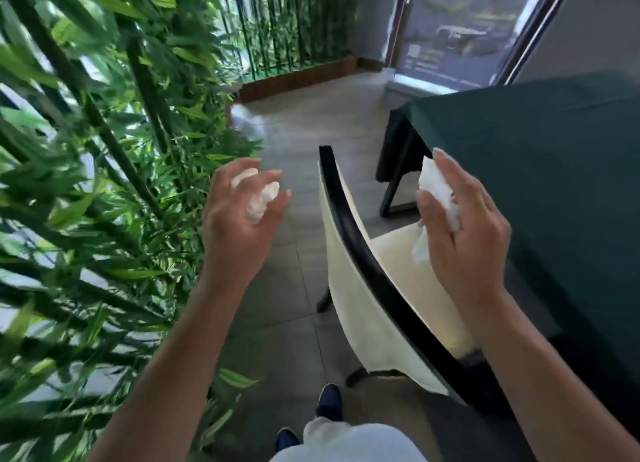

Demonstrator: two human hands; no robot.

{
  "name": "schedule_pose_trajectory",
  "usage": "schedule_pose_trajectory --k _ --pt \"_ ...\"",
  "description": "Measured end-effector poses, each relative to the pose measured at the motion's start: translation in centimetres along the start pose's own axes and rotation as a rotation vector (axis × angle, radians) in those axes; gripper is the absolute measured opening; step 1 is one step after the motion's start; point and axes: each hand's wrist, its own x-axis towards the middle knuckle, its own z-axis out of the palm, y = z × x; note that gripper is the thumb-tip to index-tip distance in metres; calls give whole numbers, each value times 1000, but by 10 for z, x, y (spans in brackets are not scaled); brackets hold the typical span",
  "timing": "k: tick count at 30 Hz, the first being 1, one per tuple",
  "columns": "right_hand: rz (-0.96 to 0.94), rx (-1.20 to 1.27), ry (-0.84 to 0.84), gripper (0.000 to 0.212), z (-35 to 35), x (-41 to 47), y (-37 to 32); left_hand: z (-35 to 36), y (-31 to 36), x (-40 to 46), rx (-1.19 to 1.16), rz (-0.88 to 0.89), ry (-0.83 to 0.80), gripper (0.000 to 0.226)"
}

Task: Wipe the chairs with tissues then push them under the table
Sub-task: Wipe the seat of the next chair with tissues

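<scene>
A cream chair with a black curved top rail stands in front of me, its seat facing the table draped in dark green cloth. My left hand hovers left of the chair back and grips a crumpled white tissue. My right hand is above the chair seat, near the table edge, holding a folded white tissue between thumb and fingers. Neither hand touches the chair.
A dense wall of green bamboo plants fills the left side. Grey tiled floor runs ahead to a wooden planter edge and a glass door. My feet in dark shoes stand behind the chair.
</scene>
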Motion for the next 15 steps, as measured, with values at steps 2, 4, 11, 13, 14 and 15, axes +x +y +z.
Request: schedule_pose_trajectory --k 2,4,11,13,14,15 --pt "-6 -15 21 34 11 11 11 9 -8 16 -22 -20 -16 25" --pt "-20 -24 62 30 20 24 22 19 -12 35 -37 -4 -24 25" --pt "15 -64 52 33 45 59 49 43 -33 98 -50 0 -21 27" --pt "52 -77 57 35 50 68 55 56 -42 117 -64 0 -61 28" --pt "68 -88 72 36 53 72 58 64 -47 126 -73 7 -78 28" --pt "80 -104 87 36 56 78 62 74 -52 136 -81 18 -92 27"
